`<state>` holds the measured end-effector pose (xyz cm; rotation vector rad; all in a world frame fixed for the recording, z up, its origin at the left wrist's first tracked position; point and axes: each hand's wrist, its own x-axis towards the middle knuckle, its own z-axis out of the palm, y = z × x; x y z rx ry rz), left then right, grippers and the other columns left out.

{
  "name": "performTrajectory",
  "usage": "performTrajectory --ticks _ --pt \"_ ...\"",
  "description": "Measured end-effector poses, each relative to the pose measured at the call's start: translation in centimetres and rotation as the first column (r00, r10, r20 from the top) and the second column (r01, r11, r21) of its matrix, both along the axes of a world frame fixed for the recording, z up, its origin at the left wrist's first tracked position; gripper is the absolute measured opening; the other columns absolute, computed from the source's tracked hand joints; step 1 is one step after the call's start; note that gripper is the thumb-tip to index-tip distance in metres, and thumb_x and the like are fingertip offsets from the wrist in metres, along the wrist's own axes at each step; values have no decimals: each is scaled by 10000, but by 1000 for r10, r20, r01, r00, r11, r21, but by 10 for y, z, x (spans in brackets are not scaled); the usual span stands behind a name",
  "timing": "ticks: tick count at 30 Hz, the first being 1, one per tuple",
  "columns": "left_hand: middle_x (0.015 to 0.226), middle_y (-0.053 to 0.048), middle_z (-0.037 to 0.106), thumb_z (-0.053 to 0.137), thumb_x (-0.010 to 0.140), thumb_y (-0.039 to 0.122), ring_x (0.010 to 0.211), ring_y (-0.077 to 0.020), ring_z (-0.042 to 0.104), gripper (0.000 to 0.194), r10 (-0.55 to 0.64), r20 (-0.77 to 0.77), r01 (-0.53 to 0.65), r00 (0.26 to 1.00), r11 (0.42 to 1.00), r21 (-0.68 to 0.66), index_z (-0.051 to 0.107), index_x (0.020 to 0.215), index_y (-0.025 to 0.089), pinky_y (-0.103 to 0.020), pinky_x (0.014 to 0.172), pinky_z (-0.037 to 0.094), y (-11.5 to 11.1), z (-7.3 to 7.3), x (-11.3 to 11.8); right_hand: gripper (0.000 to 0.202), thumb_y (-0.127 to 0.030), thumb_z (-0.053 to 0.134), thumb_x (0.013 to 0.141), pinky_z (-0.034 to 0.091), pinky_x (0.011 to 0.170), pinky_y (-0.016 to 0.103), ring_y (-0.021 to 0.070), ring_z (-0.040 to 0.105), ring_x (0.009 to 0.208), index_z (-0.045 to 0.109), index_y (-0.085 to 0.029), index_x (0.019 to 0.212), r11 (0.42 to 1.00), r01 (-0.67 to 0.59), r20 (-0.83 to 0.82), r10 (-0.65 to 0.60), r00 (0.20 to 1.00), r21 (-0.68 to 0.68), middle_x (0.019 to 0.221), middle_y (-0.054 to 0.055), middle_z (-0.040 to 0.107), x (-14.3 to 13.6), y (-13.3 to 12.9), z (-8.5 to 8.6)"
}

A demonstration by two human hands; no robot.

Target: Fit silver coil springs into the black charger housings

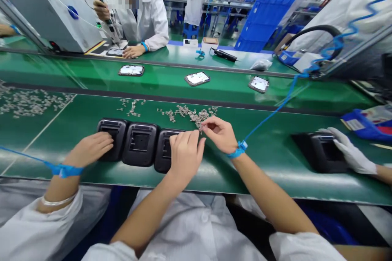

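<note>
My left hand (186,153) reaches over the right-hand one of three black plastic housings (161,153), hiding part of it. Its fingers point forward, with the thumb apart. Close beside it, my right hand (222,133) pinches a small metal piece (201,128) between thumb and fingertips, at the near edge of a scattered heap of small metal parts (191,113). A blue wrist strap (240,149) with a coiled cord is round my right wrist. The middle black housing (140,143) lies flat, its rectangular recess facing up.
At left, a co-worker's hand (92,147) touches another black housing (114,126). At right, a gloved hand (352,153) holds a black housing (326,151). More small metal parts (33,102) lie far left. White-faced units (197,78) sit on the green strip beyond. Opposite, a person holds a powered screwdriver (112,28).
</note>
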<state>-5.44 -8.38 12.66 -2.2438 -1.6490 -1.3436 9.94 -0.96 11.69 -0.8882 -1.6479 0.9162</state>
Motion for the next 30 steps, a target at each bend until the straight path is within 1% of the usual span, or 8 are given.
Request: performTrajectory --ticks 3,8,13,16,19,22,26,30 --pt "861 -1 754 566 984 181 802 -161 694 121 -105 230 114 968 993 -26 667 923 207 -333 773 450 7 -3 19 116 -324 693 881 613 718 327 171 695 772 678 -214 916 994 99 -74 -95 993 55 877 44 688 6 -13 -2" --pt "900 -7 745 628 950 247 795 -149 693 56 -16 483 59 876 996 -73 663 979 216 -312 783 525 6 -6 38 52 -272 691 882 621 700 348 183 706 772 694 -224 901 979 115 -176 -85 981 169 899 59 700 6 -13 0" --pt "986 -40 724 620 965 313 887 -151 695 119 21 691 99 723 986 -134 644 1023 211 -300 811 570 9 -16 61 78 -297 730 861 634 722 350 197 720 826 725 -226 893 979 186 -198 -167 966 80 917 67 735 11 -11 -3" --pt "944 -39 731 647 953 341 833 -144 716 155 61 804 114 591 981 -158 641 1024 203 -277 757 593 10 -18 72 65 -254 765 851 639 720 340 195 729 834 755 -233 911 988 126 -189 -108 976 88 927 57 755 19 -9 -3" --pt "828 -12 724 703 922 364 701 -120 716 182 113 892 144 437 970 -194 643 951 194 -229 659 590 9 -15 75 80 -216 758 876 634 719 341 190 729 821 776 -245 950 964 67 -84 -47 995 256 911 44 765 25 -6 1" --pt "769 22 707 757 887 318 617 -85 688 163 129 929 161 347 968 -194 651 912 197 -181 602 563 7 -14 74 116 -200 752 893 620 695 329 179 718 793 777 -248 995 880 82 -18 -83 996 468 882 35 762 25 -5 3" --pt "792 30 711 740 904 275 611 -68 666 99 88 937 109 338 985 -132 674 940 211 -174 599 556 5 -19 74 126 -220 698 938 606 651 335 183 711 761 762 -249 1043 822 98 24 -135 991 561 845 37 754 22 -6 4" --pt "844 16 713 722 902 201 727 -86 700 39 10 896 34 444 999 -28 686 915 209 -185 658 574 5 -24 74 141 -218 688 949 601 652 339 184 705 758 749 -242 1073 817 78 16 -106 994 571 837 37 745 22 -6 2"
